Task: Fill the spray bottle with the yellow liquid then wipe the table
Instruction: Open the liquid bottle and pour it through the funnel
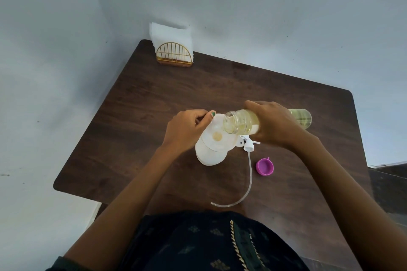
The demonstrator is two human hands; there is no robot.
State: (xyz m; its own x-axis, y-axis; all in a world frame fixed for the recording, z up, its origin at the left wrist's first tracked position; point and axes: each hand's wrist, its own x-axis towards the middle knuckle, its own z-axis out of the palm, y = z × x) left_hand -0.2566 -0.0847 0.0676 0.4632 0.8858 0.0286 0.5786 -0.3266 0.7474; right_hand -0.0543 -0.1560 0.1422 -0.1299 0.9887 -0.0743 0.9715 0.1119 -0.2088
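My right hand [273, 123] grips a clear bottle of yellow liquid [242, 121], tipped on its side with its open mouth over a white funnel [217, 136]. The funnel sits on top of the white spray bottle [209, 156], which stands upright on the brown table [167, 94]. A small pool of yellow liquid shows in the funnel's middle. My left hand [187, 130] pinches the funnel's far rim. The white spray head [247, 144] with its long clear tube [250, 178] lies on the table just right of the spray bottle.
A purple cap [265, 167] lies on the table near the spray head. A gold wire holder with white napkins [172, 50] stands at the table's far left corner against the wall. The table's left edge runs close to the spray bottle.
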